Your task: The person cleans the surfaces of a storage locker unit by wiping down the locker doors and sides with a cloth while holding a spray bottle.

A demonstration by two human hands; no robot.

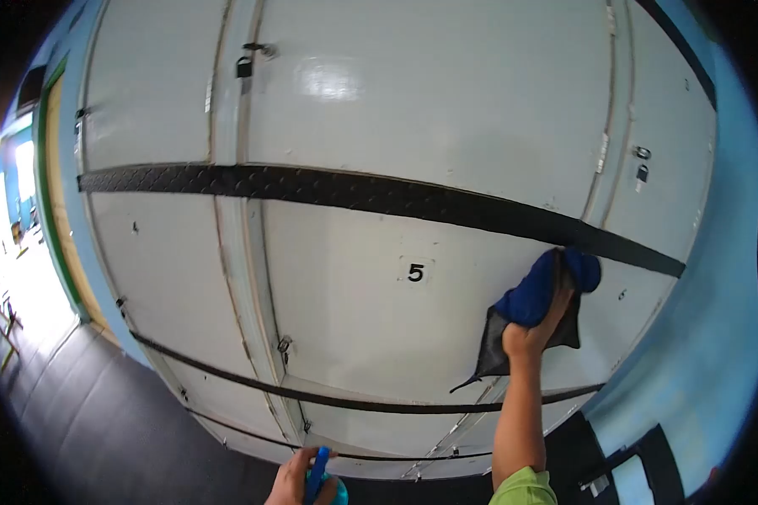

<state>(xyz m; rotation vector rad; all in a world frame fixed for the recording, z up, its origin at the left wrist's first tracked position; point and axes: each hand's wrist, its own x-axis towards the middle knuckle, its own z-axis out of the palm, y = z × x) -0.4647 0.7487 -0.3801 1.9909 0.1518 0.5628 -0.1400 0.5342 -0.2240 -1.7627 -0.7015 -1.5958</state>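
My right hand (537,330) is closed round a blue cloth (526,295), pressed near the right edge of the white locker door marked 5 (354,295), just under a black strip (379,195). Dark fabric hangs below the cloth, with a thin end trailing left. At the bottom of the view my left hand (293,481) is wrapped round a bottle (318,473) with a blue top and a teal body, partly hidden by the fingers.
Padlocks (243,67) hang on the upper doors, another (643,173) at the right. Thinner black strips (370,406) cross lower down. A doorway with a green frame (52,202) stands at the left, a blue wall (699,337) at the right, a dark floor (101,421) below.
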